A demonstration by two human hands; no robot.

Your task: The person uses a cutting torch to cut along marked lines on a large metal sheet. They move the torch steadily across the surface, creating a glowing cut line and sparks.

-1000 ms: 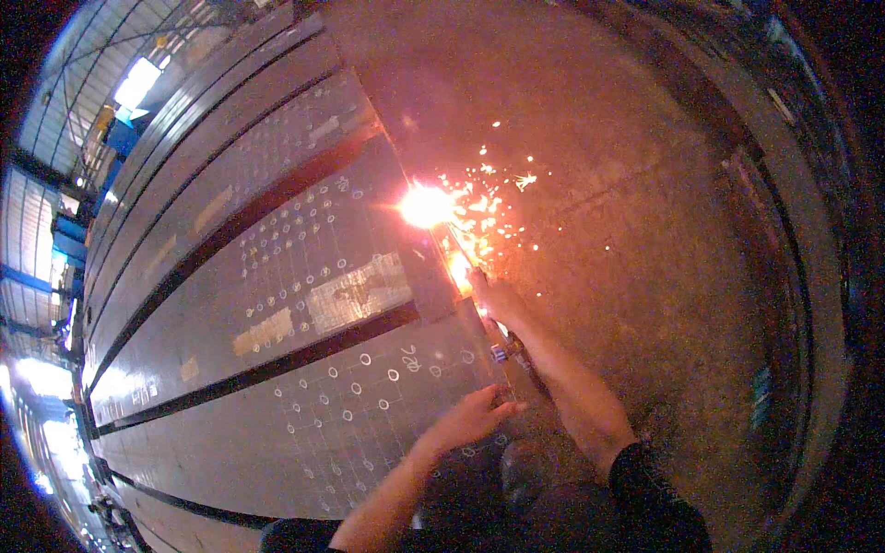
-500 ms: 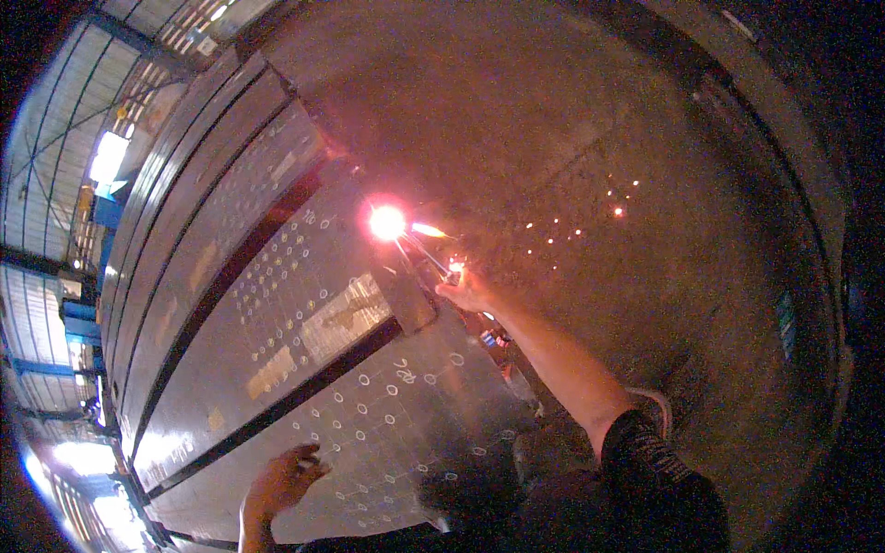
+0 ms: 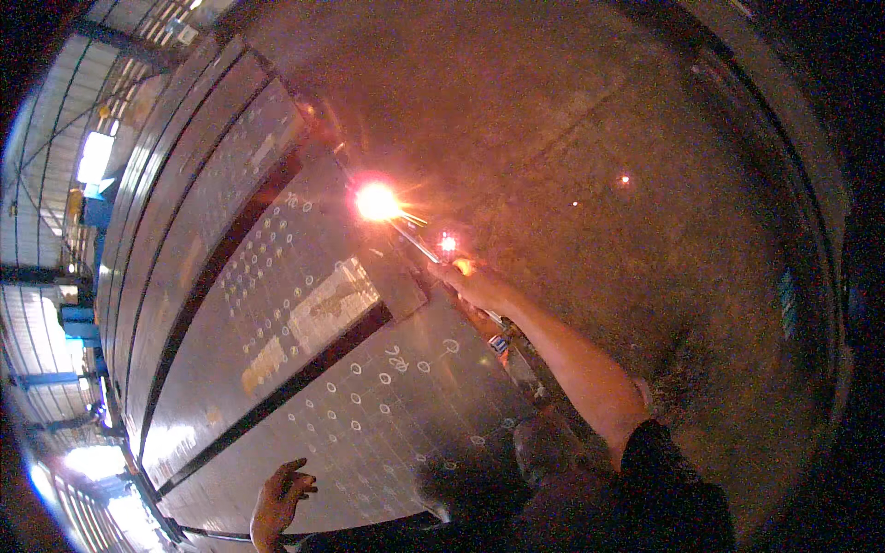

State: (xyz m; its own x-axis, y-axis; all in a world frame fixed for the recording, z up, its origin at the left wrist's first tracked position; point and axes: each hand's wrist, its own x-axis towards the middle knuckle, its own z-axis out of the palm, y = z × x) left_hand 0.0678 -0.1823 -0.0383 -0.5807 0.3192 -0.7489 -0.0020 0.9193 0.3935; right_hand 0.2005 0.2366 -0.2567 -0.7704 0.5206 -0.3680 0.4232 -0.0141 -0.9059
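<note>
Along the left edge of my view, I see a pale, ribbed shed wall (image 3: 35,226) with blue beams and glaring openings. Next to it runs a row of broad, flat, dark grey metal plates (image 3: 212,341), parted by dark gaps and marked with small white circles. Over the nearest plate, low in my view, I have the left hand (image 3: 279,498) with its fingers loosely bent and spread, holding nothing; I cannot tell whether it touches the metal. A dull tan rectangular patch (image 3: 336,309) lies farther up the plates. Just beyond, a white-pink flare (image 3: 378,202) burns at the plates' right edge, hiding the tip of the slim, silvery metal torch (image 3: 419,245). I have the right hand (image 3: 475,286) closed firmly around the torch, behind that glare. A small blue fitting (image 3: 499,345) shows just below the hand. Rightmost spreads the brown, rough floor (image 3: 701,276), with a few sparks above it.
</note>
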